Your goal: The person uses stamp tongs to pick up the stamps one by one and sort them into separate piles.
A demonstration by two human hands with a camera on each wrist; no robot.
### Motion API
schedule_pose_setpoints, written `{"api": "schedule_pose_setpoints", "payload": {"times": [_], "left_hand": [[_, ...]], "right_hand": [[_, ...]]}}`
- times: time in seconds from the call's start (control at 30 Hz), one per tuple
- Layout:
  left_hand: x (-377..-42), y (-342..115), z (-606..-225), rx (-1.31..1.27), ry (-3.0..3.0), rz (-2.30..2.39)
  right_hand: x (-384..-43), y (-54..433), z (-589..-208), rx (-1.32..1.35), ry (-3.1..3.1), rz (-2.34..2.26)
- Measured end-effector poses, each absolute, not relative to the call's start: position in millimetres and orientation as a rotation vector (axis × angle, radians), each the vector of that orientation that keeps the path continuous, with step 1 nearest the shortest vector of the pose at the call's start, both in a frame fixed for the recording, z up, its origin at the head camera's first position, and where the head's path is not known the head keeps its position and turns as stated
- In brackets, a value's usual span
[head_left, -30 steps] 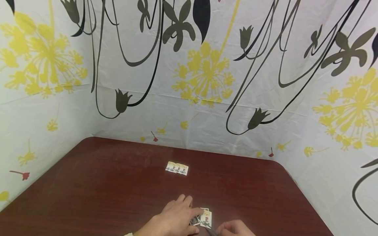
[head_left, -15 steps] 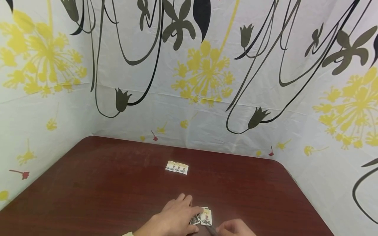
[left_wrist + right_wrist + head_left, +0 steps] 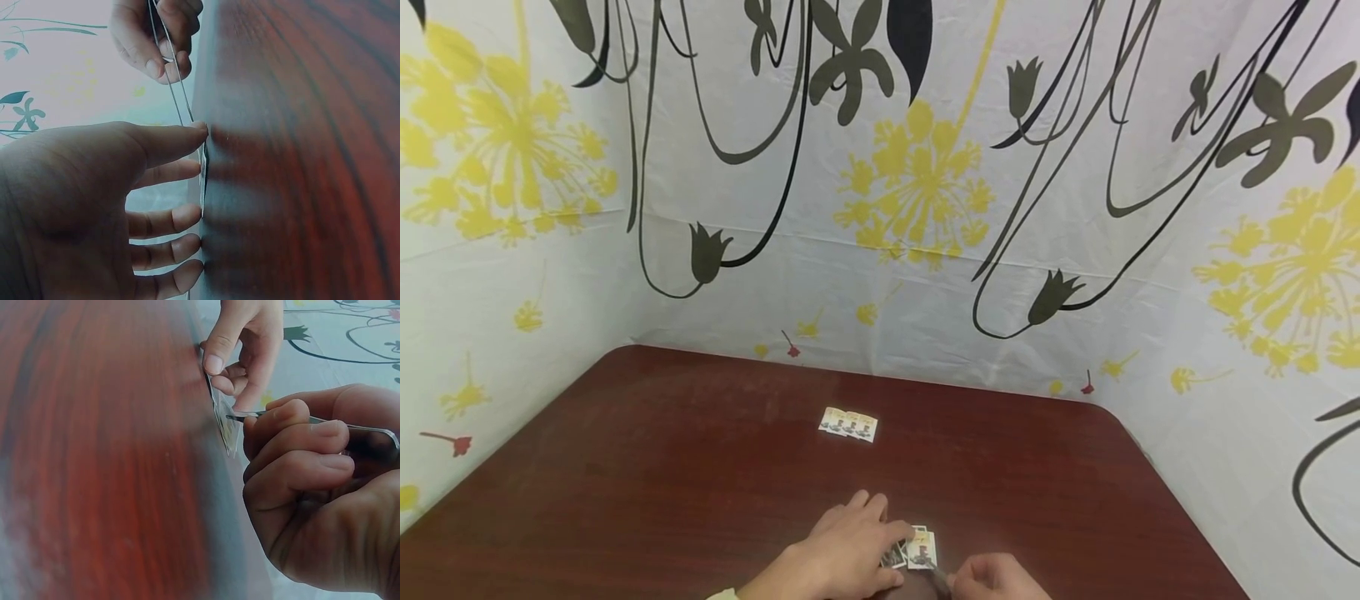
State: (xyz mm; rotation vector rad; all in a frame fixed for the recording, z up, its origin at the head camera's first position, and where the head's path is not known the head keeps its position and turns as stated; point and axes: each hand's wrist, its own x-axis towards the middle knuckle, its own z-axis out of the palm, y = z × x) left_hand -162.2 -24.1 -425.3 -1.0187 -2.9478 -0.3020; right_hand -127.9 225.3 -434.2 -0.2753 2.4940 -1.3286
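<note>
Views. Head: printed faces of the small pieces shown from above; tweezers dark and blurred beside them. Right wrist: tweezers (image 3: 251,414) of bent metal, rounded bend to the rear, dark tip meeting the cards seen edge-on. Left wrist: two separate prongs, running from the far hand down to the cards.

Hands. Left hand (image 3: 850,550): fingers extended and spread, fingertips resting down at the cards and counter (image 3: 700,500), thumb beside the near edge of the cards. Right hand (image 3: 996,577): fingers curled, gripping the tweezers.

Principal item. Small card (image 3: 922,550), near side of the counter, between the two hands; white, yellowish at the top, small dark figure below. It overlaps a dark-patterned piece (image 3: 893,557) on its left, partly under the left hand. From the right wrist, a thin pale leaf stands at a slant from the counter; whether it is the same card cannot be told.

Further items. Row of cards (image 3: 848,424), overlapping, similar pale printing, well beyond the hands.

Edges and room. Counter dark red-brown, grained, rounded far corners, meeting a patterned cloth (image 3: 760,279). A broad stretch of surface lies left of the left hand; another, right of the right hand.
</note>
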Motion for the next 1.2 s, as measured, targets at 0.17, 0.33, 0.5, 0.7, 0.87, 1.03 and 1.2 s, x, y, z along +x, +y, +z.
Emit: {"api": "schedule_pose_setpoints", "payload": {"times": [0.17, 0.33, 0.5, 0.7, 0.87, 1.03, 1.2], "left_hand": [[-162.9, -24.2, -425.3, -1.013, -2.946, -0.307], [-163.0, -24.8, -425.4, -1.012, -2.947, -0.318], [-163.8, -24.5, -424.9, -1.011, -2.958, -0.319], [-164.6, -23.5, -424.8, -1.004, -2.968, -0.308], [-165.0, -23.6, -424.1, -1.010, -2.977, -0.313], [-165.0, -24.0, -424.1, -1.009, -2.971, -0.311], [-165.3, -24.4, -423.6, -1.013, -2.975, -0.309]], "right_hand": [[-129.1, 224.4, -436.3, -0.273, 2.485, -1.332], [-129.5, 222.8, -437.2, -0.262, 2.494, -1.319], [-129.6, 223.3, -438.9, -0.294, 2.445, -1.372], [-129.4, 225.9, -438.7, -0.311, 2.396, -1.403], [-128.4, 226.5, -436.2, -0.281, 2.435, -1.382], [-127.1, 227.0, -433.9, -0.251, 2.420, -1.393], [-127.2, 227.3, -432.6, -0.249, 2.404, -1.406]]}}
